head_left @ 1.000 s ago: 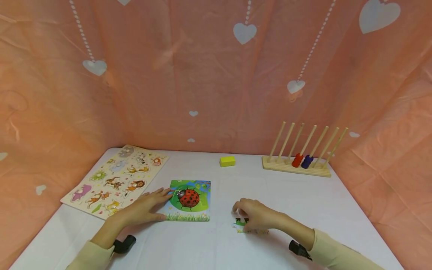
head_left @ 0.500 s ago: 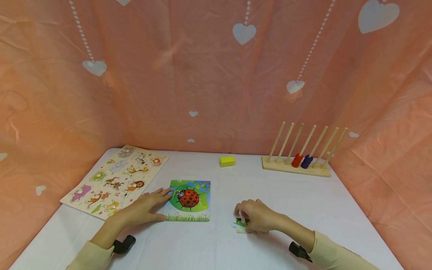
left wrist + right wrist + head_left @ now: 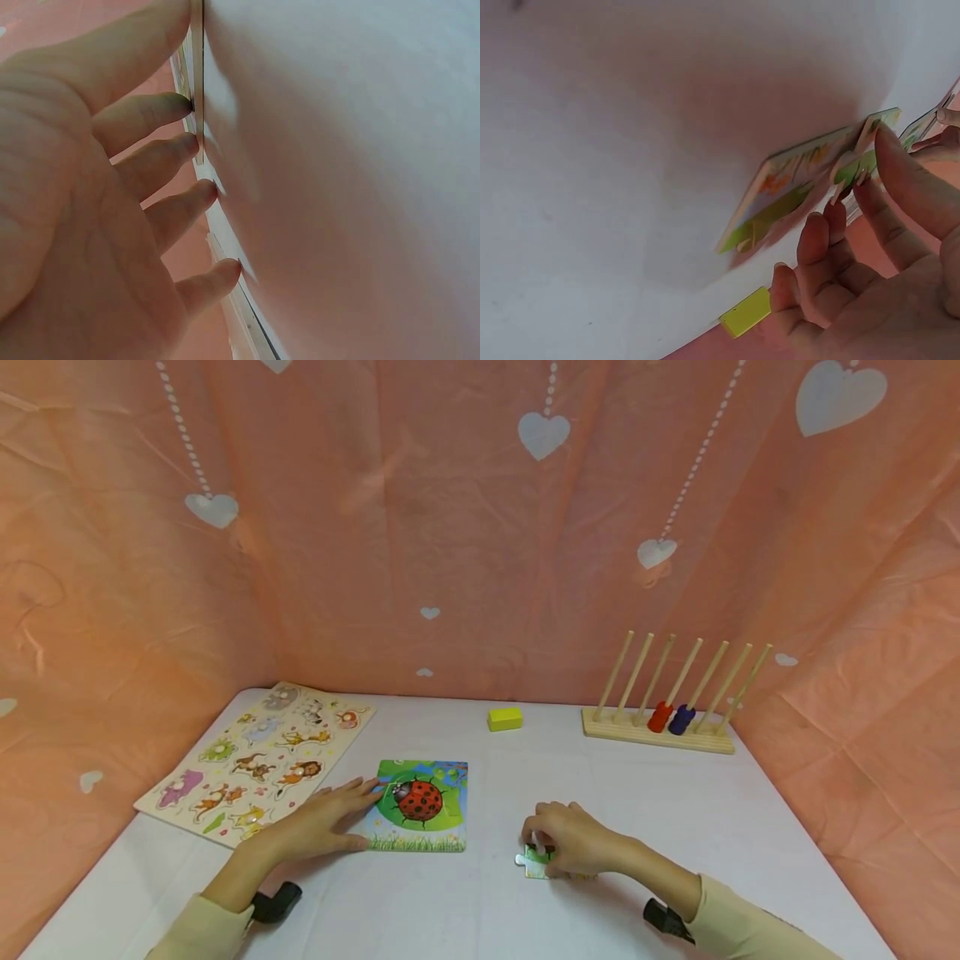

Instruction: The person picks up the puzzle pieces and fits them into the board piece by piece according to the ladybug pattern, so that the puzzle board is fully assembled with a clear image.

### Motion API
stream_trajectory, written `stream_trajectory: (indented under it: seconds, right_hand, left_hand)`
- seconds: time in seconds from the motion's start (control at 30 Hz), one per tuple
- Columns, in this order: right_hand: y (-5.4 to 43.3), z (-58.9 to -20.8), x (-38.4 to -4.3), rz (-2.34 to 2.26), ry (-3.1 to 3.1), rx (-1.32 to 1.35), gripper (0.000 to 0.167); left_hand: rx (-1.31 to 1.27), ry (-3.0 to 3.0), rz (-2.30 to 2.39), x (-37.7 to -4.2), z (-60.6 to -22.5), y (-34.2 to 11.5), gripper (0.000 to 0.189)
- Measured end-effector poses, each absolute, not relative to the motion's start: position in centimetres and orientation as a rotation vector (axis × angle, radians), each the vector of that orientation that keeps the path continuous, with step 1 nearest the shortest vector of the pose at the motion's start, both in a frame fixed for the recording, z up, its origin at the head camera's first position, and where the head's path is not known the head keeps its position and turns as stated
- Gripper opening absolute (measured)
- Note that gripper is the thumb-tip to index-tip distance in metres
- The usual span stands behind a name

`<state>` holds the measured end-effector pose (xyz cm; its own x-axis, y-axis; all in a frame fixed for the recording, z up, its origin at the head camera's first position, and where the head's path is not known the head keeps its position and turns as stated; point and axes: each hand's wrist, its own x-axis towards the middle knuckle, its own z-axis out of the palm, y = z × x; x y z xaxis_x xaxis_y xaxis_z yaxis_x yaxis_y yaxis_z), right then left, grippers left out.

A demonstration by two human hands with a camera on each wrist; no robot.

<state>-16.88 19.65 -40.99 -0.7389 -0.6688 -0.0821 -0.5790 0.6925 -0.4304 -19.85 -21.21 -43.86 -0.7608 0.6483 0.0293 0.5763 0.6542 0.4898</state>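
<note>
A square ladybug puzzle (image 3: 417, 806) lies on the white table, left of the middle. My left hand (image 3: 318, 822) rests at its left edge, fingers spread and fairly straight, the thumb at the lower left corner. In the left wrist view, the fingertips (image 3: 202, 191) touch the edge of the board and the table surface. To the right, my right hand (image 3: 573, 839) pinches a green-and-white jigsaw piece (image 3: 535, 865) between thumb and fingertips. A second jigsaw piece (image 3: 784, 184) with orange flowers lies right beside it on the table; in the head view the hand mostly hides it.
A wooden animal peg puzzle (image 3: 255, 760) lies at the left. A yellow block (image 3: 505, 719) sits at the back middle. At the back right stands a pegged wooden base (image 3: 660, 739) with a red bead (image 3: 661, 717) and a blue bead (image 3: 682, 719). A pink heart-patterned cloth (image 3: 480, 568) encloses the table.
My right hand has shifted slightly to the right, and the tab on the left side of the pinched jigsaw piece shows more clearly. My left hand has stayed in place.
</note>
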Motion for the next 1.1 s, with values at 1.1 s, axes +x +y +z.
stream_trajectory:
  seconds: [1.1]
  right_hand:
    - [8.0,-41.4,-21.8,-1.043,2.435,-1.184,0.023]
  left_hand:
    - [1.018,2.703,0.746,-19.8,-43.8,-21.2,0.076]
